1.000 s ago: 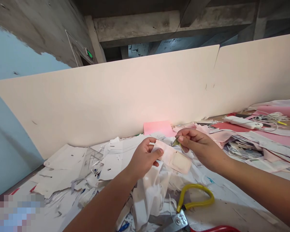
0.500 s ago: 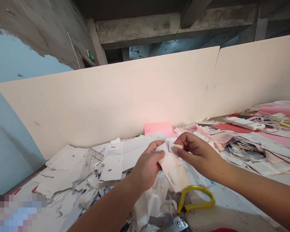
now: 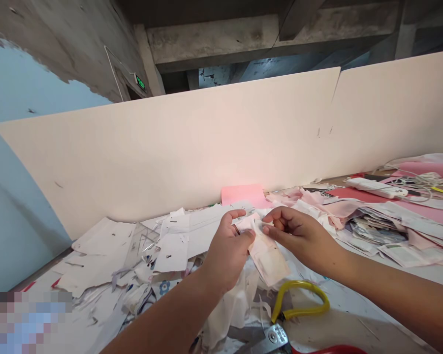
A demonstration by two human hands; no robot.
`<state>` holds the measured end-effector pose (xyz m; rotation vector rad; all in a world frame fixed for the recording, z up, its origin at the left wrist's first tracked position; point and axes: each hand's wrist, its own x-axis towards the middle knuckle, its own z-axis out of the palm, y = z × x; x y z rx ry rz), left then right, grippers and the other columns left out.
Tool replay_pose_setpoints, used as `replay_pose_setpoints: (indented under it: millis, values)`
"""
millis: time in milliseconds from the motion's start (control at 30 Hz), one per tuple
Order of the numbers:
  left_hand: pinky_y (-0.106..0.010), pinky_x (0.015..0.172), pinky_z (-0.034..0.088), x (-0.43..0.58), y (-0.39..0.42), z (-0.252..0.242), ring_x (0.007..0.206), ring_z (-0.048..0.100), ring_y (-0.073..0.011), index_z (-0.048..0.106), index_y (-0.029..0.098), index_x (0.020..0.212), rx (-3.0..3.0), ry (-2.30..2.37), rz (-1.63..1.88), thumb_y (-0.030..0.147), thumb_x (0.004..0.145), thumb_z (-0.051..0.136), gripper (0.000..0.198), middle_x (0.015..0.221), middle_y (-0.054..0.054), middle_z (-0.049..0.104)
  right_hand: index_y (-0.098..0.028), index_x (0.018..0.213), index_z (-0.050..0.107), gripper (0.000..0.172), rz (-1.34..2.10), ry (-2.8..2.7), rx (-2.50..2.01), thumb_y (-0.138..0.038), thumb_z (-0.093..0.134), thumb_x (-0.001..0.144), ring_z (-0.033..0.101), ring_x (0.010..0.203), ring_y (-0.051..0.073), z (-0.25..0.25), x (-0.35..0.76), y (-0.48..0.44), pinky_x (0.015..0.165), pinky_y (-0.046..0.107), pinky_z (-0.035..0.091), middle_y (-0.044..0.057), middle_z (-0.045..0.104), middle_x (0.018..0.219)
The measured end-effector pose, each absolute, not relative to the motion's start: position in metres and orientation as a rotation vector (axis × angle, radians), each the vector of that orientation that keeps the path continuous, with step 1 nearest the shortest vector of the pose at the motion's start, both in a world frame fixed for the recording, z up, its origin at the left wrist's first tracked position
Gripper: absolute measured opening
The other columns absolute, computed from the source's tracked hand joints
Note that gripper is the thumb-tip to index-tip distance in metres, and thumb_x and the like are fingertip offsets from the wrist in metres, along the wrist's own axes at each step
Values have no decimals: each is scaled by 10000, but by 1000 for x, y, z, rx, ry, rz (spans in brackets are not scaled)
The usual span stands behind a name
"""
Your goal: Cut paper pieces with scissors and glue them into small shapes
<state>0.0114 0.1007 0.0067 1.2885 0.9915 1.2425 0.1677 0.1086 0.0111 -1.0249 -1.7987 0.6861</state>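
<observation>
Between my hands is a pale pink-and-white strip of cloth (image 3: 269,261), its lower end slanting down to the right. My left hand (image 3: 227,253) grips the strip's upper left part, thumb on top and index finger raised. On the upper right side my right hand (image 3: 306,238) pinches the edge of the cloth between thumb and fingers; a small fold there is partly hidden. Just below the strip lies a pair of scissors (image 3: 275,337) with one yellow handle and one red handle. Crumpled white cloth (image 3: 229,314) is under my left hand.
Paper pattern pieces (image 3: 173,241), a clear ruler (image 3: 142,241) and scraps cover the left side. To the right are stacked cloth pieces (image 3: 376,228), a white power strip (image 3: 376,188) and pink fabric (image 3: 428,211). A pale upright board (image 3: 192,152) stands behind the table.
My left index finger has lifted and straightened. The small pale flap between my right fingers now lies flatter against the strip. The camera view has shifted slightly.
</observation>
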Motion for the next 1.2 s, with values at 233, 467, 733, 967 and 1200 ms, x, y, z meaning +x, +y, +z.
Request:
replay_pose_setpoints:
  millis: [233, 467, 733, 967, 1200]
  values:
    - [-249, 585, 404, 12, 101, 6, 553, 471, -97, 420, 250, 1110, 1341, 1023, 1233, 223, 717, 527, 408, 615, 31, 463, -201, 776, 487, 190, 680, -1725, -1022, -391, 493, 774, 329, 488, 88, 12, 167, 108, 443, 206, 286, -71, 325, 545]
    - [-206, 538, 370, 11, 100, 5, 479, 382, -63, 434, 256, 1098, 1376, 1038, 1222, 201, 702, 539, 412, 570, 63, 389, -194, 761, 501, 195, 812, -1691, -985, -388, 518, 755, 347, 472, 82, 9, 166, 109, 432, 207, 287, -67, 357, 547]
    - [-215, 550, 367, 10, 100, 4, 523, 406, -73, 433, 263, 1086, 1392, 1044, 1186, 192, 699, 539, 407, 594, 59, 397, -183, 683, 525, 195, 944, -1696, -1002, -370, 580, 687, 316, 428, 65, 19, 166, 108, 402, 203, 247, -71, 389, 507]
    - [-214, 554, 358, 10, 101, 6, 518, 412, -62, 426, 210, 1094, 1339, 955, 1103, 152, 691, 536, 421, 622, 41, 449, -187, 680, 554, 176, 889, -1882, -975, -350, 525, 739, 272, 486, 82, 17, 171, 115, 441, 210, 222, -71, 294, 524]
    - [-224, 569, 384, 11, 99, 17, 530, 445, -73, 445, 182, 1040, 1204, 917, 1108, 135, 647, 553, 410, 569, 52, 436, -217, 812, 559, 130, 643, -2093, -962, -301, 464, 785, 340, 519, 99, 19, 176, 113, 463, 216, 286, -47, 356, 569]
